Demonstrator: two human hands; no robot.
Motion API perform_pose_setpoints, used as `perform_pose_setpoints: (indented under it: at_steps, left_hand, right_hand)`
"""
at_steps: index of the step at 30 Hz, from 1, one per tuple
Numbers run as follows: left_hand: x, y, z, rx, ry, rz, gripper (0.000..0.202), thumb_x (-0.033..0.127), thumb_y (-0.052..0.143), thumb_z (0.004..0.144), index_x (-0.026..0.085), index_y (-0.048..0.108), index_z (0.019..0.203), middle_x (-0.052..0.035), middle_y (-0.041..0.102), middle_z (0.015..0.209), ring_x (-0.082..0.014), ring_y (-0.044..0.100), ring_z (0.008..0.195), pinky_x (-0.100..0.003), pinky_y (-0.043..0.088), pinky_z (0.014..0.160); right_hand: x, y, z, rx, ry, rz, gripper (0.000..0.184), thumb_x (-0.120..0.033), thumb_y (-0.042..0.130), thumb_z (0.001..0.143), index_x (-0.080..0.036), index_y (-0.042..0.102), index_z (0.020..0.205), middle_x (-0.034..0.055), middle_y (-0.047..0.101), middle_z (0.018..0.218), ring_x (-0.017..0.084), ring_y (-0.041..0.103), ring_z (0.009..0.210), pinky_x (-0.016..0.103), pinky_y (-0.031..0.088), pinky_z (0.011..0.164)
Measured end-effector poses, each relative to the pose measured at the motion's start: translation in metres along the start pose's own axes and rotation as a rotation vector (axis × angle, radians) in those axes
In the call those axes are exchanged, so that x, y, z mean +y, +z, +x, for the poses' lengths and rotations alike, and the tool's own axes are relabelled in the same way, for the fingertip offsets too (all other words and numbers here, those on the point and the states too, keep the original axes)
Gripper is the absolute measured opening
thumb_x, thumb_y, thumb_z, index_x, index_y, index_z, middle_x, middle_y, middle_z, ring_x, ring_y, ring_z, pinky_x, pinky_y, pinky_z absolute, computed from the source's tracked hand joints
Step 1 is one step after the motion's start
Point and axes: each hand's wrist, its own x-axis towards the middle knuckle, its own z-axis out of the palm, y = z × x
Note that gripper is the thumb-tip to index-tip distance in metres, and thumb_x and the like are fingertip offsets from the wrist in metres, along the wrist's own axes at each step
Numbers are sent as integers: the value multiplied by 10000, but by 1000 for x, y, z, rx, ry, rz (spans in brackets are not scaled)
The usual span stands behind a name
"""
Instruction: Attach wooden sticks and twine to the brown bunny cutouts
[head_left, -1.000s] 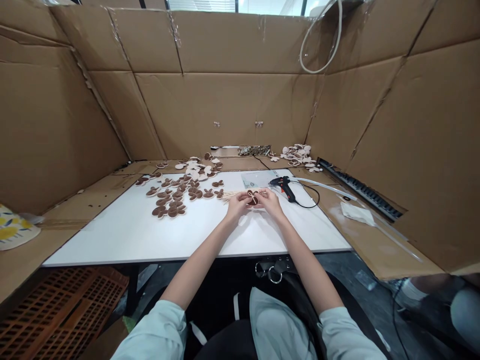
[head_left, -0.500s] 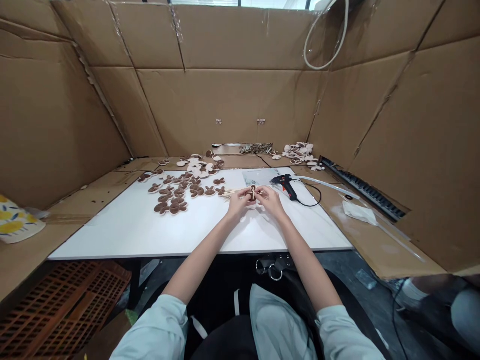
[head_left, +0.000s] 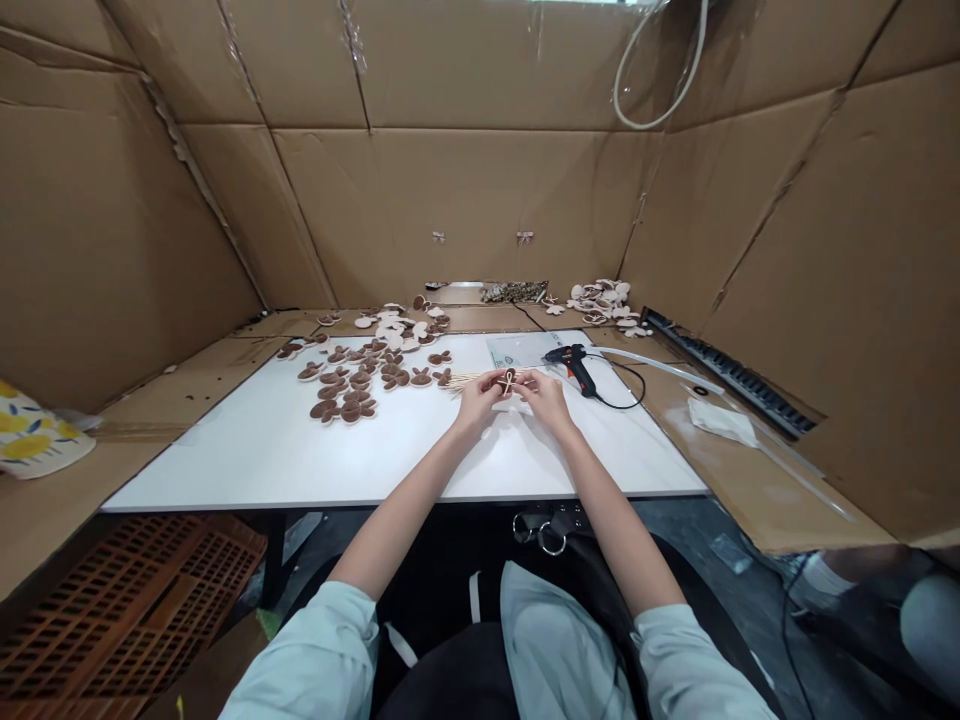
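Above the white board (head_left: 300, 460), both hands meet at a brown rabbit-head cutout (head_left: 505, 388) with a thin cream cord loop (head_left: 509, 378) on its face. My left hand (head_left: 478, 398) is closed, gripping the cutout's left side. My right hand (head_left: 543, 396) pinches at the right edge, by the cord; whether its fingertips grip cord or cutout is hard to see. A bundle of pale cords (head_left: 463, 382) lies beside and behind my left hand. Several similar brown cutouts (head_left: 352, 408) lie spread to the left, some overlapping.
Right of my hands lies a black glue gun (head_left: 577, 370) with its cable. Behind it is a clear plastic bag (head_left: 517, 350). More cutouts, pale side up (head_left: 600, 297), are heaped at the back right. Cardboard walls (head_left: 480, 200) enclose the table; an orange crate (head_left: 127, 610) stands below left.
The view has tipped down slightly. Both hands stay together at the cutout, with only a small shift of the fingers and the cord loop.
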Motion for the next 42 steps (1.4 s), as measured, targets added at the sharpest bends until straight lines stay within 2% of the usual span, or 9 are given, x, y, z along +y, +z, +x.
perform_pose_setpoints:
  at_steps: [3, 7, 12, 17, 25, 29, 34, 39, 42]
  left_hand:
    - [2, 0, -2, -10, 49, 148, 320, 108, 491, 645, 133, 635, 930, -70, 655, 944, -127, 593, 739, -287, 488, 724]
    - [5, 1, -5, -5, 127, 380, 363, 76, 448, 645, 135, 642, 946, -48, 671, 833, -121, 585, 669, -253, 473, 676]
    - [10, 3, -10, 49, 213, 646, 285, 123, 496, 660, 132, 656, 895, -45, 672, 752, -139, 583, 662, -242, 451, 658]
    - [8, 3, -10, 19, 265, 739, 218, 181, 554, 668, 144, 659, 856, -46, 676, 774, -153, 597, 697, -239, 446, 652]
    - [5, 1, -7, -8, 272, 827, 243, 132, 521, 687, 148, 657, 888, -59, 681, 834, -159, 602, 735, -258, 443, 717]
    - [5, 0, -7, 27, 234, 741, 217, 139, 543, 659, 150, 659, 843, -50, 672, 778, -156, 591, 705, -258, 436, 694]
    - [3, -2, -4, 48, 98, 425, 147, 232, 569, 658, 140, 639, 749, -22, 610, 623, -127, 542, 576, -249, 426, 589]
    - [-3, -3, 0, 69, -20, 50, 145, 230, 641, 586, 133, 611, 690, -27, 613, 712, -109, 556, 613, -265, 452, 646]
    - [-7, -4, 3, 70, -49, -54, 173, 211, 671, 557, 130, 596, 691, -18, 597, 681, -98, 549, 596, -264, 450, 639]
  right_hand:
    - [1, 0, 0, -14, -7, -22, 27, -215, 537, 679, -189, 536, 686, -7, 605, 693, 132, 568, 629, 281, 473, 638]
    - [0, 0, -1, -52, 19, -56, 12, -200, 509, 704, -193, 514, 696, -13, 595, 674, 128, 565, 633, 282, 469, 649]
    - [0, 1, -1, -110, 52, -96, 27, -177, 492, 714, -195, 489, 693, -7, 591, 666, 134, 576, 653, 268, 458, 635]
    - [-4, 0, -2, -140, 58, -142, 45, -157, 470, 724, -193, 483, 701, -6, 588, 666, 131, 569, 645, 256, 448, 626]
    - [-3, 0, -3, -137, 24, -273, 65, -140, 461, 728, -196, 491, 712, 9, 607, 718, 141, 570, 683, 263, 430, 678]
    - [-2, 0, -3, -134, 27, -247, 67, -145, 451, 730, -198, 491, 725, 8, 605, 713, 140, 573, 677, 269, 438, 668]
    - [-6, 1, -3, -155, 90, -36, 48, -217, 449, 748, -191, 481, 725, 9, 589, 709, 138, 588, 669, 247, 460, 571]
    - [-7, 1, -3, -172, 100, 43, 108, -253, 458, 744, -176, 504, 683, 9, 566, 692, 130, 566, 644, 247, 481, 541]
    - [-9, 1, -3, -168, 99, 44, 102, -227, 473, 726, -169, 510, 651, 4, 557, 681, 116, 546, 624, 254, 497, 560]
